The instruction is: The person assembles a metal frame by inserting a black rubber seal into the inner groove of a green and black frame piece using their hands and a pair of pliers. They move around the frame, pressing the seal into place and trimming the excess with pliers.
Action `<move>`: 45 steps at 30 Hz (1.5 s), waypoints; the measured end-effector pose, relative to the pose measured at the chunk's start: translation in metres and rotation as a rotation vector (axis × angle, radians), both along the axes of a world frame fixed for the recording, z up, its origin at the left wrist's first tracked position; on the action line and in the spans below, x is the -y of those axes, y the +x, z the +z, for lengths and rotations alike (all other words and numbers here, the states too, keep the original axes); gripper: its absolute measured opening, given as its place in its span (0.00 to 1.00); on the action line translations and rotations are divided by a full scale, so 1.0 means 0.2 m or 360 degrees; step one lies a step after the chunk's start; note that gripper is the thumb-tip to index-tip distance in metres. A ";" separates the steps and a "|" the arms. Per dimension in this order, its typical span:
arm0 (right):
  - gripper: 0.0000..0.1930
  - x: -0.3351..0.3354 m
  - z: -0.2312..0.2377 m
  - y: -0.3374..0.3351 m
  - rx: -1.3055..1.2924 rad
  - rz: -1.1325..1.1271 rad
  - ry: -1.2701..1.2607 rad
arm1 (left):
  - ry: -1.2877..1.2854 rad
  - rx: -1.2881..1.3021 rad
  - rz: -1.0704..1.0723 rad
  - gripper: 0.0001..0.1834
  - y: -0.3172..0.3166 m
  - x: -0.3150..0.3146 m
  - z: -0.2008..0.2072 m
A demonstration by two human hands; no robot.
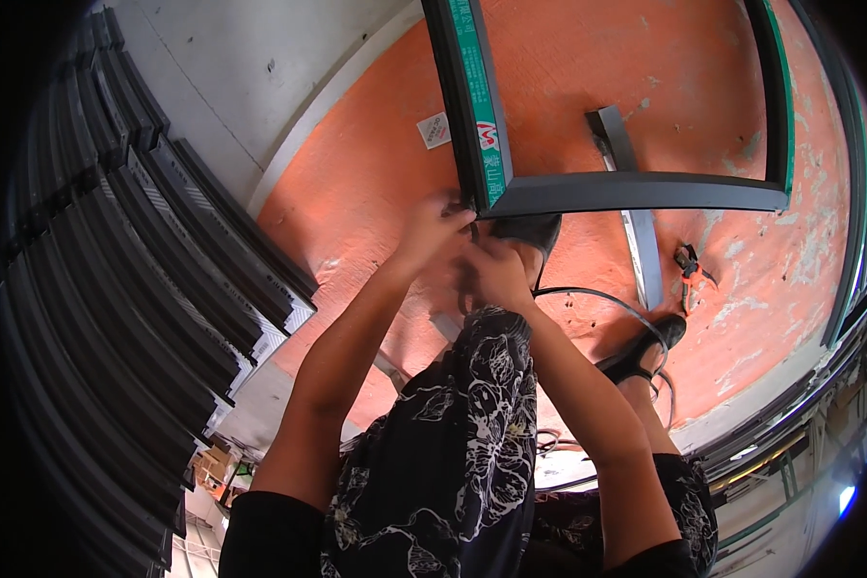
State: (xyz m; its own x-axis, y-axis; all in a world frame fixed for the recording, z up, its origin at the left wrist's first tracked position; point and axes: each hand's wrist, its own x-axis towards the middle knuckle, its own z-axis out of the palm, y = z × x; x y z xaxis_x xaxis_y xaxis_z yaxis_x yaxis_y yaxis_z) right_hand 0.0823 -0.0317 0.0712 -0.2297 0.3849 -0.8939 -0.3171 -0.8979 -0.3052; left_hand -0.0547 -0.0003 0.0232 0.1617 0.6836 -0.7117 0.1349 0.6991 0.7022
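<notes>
A dark grey metal frame with green printed tape along its left bar stands in front of me. At its near left corner, my left hand has its fingers closed on a thin black flexible strip. My right hand is just below and to the right, blurred by motion, its fingers curled around the same strip as far as I can see. A length of black strip trails rightward past my foot. Its passage under the right hand is hidden.
Stacked dark metal profiles fill the left side. A loose grey bar lies under the frame on the orange floor, with orange-handled pliers beside it. A small white card lies left of the frame. My black shoes are close by.
</notes>
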 end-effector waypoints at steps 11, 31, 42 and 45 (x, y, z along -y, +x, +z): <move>0.10 -0.15 0.03 0.21 0.0025 0.0275 0.0021 | -0.0269 0.0297 0.0198 0.14 -0.01 -0.01 0.05; 0.09 -0.01 0.02 0.29 0.1100 0.0915 0.1221 | 0.0056 -0.0146 0.0173 0.10 0.08 0.04 0.03; 0.13 -0.10 -0.08 0.37 0.1950 0.1453 0.2174 | -0.0154 0.0190 0.0297 0.11 0.06 0.06 0.06; 0.13 -0.10 -0.09 0.36 0.2017 0.1462 0.2189 | -0.0121 0.0185 0.0248 0.12 0.07 0.06 0.05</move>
State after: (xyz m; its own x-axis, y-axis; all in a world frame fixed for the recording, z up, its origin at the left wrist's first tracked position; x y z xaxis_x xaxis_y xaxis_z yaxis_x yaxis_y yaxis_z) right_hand 0.1547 -0.0114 0.0525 -0.3289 0.9440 0.0257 0.8613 0.3110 -0.4019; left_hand -0.0403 -0.0129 0.0323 0.1424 0.6519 -0.7448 -0.0577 0.7567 0.6512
